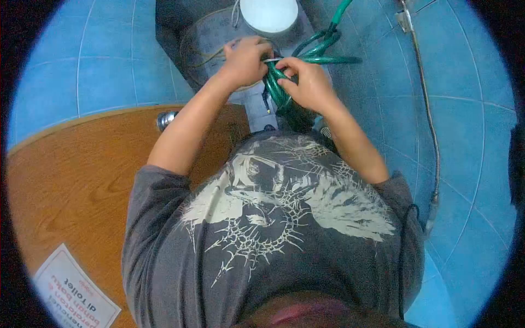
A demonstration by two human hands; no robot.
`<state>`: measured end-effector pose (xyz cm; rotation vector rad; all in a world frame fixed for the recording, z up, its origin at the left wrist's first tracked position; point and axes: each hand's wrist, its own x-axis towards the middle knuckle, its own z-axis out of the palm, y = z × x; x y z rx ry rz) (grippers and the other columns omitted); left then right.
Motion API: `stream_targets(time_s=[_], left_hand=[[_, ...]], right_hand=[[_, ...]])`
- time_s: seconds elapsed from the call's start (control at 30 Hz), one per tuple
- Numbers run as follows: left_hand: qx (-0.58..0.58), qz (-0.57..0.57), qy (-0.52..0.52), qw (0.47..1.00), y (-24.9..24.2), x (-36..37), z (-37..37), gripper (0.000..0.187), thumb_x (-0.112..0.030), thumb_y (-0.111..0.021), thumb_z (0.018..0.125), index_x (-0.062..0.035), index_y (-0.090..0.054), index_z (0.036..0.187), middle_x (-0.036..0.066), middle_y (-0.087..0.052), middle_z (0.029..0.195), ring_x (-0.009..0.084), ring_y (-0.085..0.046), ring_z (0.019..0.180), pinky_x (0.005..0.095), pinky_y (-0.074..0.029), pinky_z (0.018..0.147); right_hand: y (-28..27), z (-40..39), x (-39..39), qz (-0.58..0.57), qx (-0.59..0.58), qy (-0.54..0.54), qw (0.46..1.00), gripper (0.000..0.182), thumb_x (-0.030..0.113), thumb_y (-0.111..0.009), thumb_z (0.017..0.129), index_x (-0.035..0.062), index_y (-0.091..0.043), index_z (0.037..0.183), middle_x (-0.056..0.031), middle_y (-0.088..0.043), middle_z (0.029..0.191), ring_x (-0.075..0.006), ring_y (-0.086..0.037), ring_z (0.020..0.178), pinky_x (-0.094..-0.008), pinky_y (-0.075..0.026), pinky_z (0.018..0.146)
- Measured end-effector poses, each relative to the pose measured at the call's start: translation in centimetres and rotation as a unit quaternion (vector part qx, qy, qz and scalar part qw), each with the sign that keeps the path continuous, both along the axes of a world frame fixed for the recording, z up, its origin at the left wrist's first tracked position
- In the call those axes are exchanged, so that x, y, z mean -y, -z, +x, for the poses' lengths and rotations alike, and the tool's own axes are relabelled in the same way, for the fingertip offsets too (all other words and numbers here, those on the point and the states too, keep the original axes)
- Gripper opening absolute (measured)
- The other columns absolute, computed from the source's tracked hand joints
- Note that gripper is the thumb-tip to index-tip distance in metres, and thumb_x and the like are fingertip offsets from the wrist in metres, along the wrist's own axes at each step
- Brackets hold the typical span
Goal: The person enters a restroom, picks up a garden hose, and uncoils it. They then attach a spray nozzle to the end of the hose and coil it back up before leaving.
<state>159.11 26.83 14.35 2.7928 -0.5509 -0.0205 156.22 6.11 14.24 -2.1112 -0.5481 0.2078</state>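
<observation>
A green hose [322, 49] is bunched into loops in front of my chest, over a dark toilet tank area. My right hand [308, 82] grips the lower bundle of loops, fingers wrapped around it. Touching the same bundle, my left hand [246, 60] pinches a small pale tie or band at the top of the loops. Part of the hose runs up and out of view at the top. My grey printed shirt [273, 218] fills the lower middle.
A wooden door [71, 180] with a metal knob [165, 119] and a printed notice [71, 295] stands at left. A white lid [269, 13] sits above. A metal shower hose [432, 131] hangs on the blue tiled wall [470, 136] at right.
</observation>
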Motion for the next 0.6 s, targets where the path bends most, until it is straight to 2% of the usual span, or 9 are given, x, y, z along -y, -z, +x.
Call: stream_targets(time_s=[0.13, 0.23, 0.27, 0.37, 0.4, 0.5, 0.53, 0.6], left_hand=[[0.038, -0.026, 0.040, 0.998, 0.1, -0.3, 1.2, 0.026, -0.009, -0.060, 0.073, -0.0171, -0.067, 0.096, 0.002, -0.064, 0.102, 0.0265, -0.056, 0.113, 0.0602, -0.033, 0.096], [0.046, -0.023, 0.085, 0.995, 0.3, -0.3, 2.0, 0.027, -0.009, -0.060, 0.073, -0.0164, -0.067, 0.098, 0.002, -0.065, 0.103, 0.0259, -0.056, 0.112, 0.0610, -0.033, 0.096], [0.013, 0.010, 0.090, 0.996, 0.3, -0.2, 2.3, 0.029, -0.009, -0.061, 0.073, -0.0163, -0.066, 0.100, 0.002, -0.067, 0.104, 0.0254, -0.057, 0.111, 0.0593, -0.034, 0.096], [0.034, 0.060, 0.147, 0.987, 0.2, 0.2, 3.0, 0.031, -0.009, -0.062, 0.072, -0.0163, -0.066, 0.101, 0.002, -0.068, 0.103, 0.0266, -0.057, 0.110, 0.0567, -0.036, 0.095], [0.045, 0.073, 0.151, 0.985, 0.2, 0.4, 3.3, 0.031, -0.009, -0.063, 0.071, -0.0164, -0.065, 0.102, 0.002, -0.068, 0.102, 0.0269, -0.057, 0.110, 0.0563, -0.036, 0.095], [0.058, 0.098, 0.152, 0.982, -0.1, 1.3, 3.3, 0.033, -0.010, -0.064, 0.071, -0.0165, -0.065, 0.103, 0.002, -0.068, 0.102, 0.0276, -0.056, 0.110, 0.0560, -0.038, 0.094], [0.052, 0.098, 0.149, 0.983, -0.7, 1.6, 3.4, 0.033, -0.011, -0.064, 0.072, -0.0163, -0.065, 0.104, 0.002, -0.068, 0.103, 0.0275, -0.056, 0.110, 0.0564, -0.038, 0.094], [0.033, 0.065, 0.122, 0.990, -1.2, 1.3, 3.0, 0.033, -0.012, -0.064, 0.073, -0.0163, -0.064, 0.105, 0.001, -0.067, 0.106, 0.0274, -0.055, 0.112, 0.0571, -0.038, 0.094]], right_hand=[[-1.4, -0.4, 0.5, 0.019, -0.079, -0.018, 0.997, 0.039, 0.013, -0.069, 0.082, 0.0099, -0.058, 0.120, -0.0088, -0.063, 0.082, -0.0266, -0.064, 0.078, -0.0365, -0.050, 0.073], [-1.0, -0.1, 0.7, 0.010, -0.071, -0.016, 0.997, 0.039, 0.013, -0.068, 0.082, 0.0069, -0.058, 0.120, -0.0094, -0.063, 0.081, -0.0264, -0.064, 0.077, -0.0363, -0.050, 0.072], [-0.9, 0.1, 0.4, 0.012, -0.073, -0.015, 0.997, 0.038, 0.018, -0.070, 0.083, 0.0043, -0.058, 0.116, -0.0121, -0.065, 0.083, -0.0306, -0.065, 0.079, -0.0394, -0.050, 0.073], [-1.4, -0.1, -0.7, -0.128, -0.011, 0.042, 0.991, 0.035, 0.024, -0.072, 0.083, 0.0038, -0.059, 0.108, -0.0166, -0.067, 0.085, -0.0366, -0.066, 0.081, -0.0452, -0.051, 0.073], [-2.0, 0.2, -1.2, -0.211, -0.032, 0.029, 0.976, 0.033, 0.030, -0.072, 0.082, 0.0038, -0.062, 0.099, -0.0212, -0.068, 0.086, -0.0409, -0.066, 0.084, -0.0496, -0.051, 0.072], [-0.3, 1.0, -0.8, -0.202, -0.027, 0.032, 0.979, 0.031, 0.031, -0.073, 0.082, 0.0039, -0.064, 0.094, -0.0229, -0.067, 0.085, -0.0413, -0.066, 0.084, -0.0505, -0.051, 0.073], [-0.2, 0.8, -0.8, -0.179, 0.000, 0.057, 0.982, 0.028, 0.029, -0.072, 0.082, 0.0034, -0.064, 0.090, -0.0222, -0.066, 0.082, -0.0407, -0.064, 0.079, -0.0471, -0.050, 0.070], [0.2, 0.6, 0.2, -0.084, -0.004, 0.042, 0.996, 0.024, 0.025, -0.071, 0.083, 0.0034, -0.063, 0.090, -0.0202, -0.064, 0.077, -0.0367, -0.062, 0.072, -0.0435, -0.048, 0.066]])
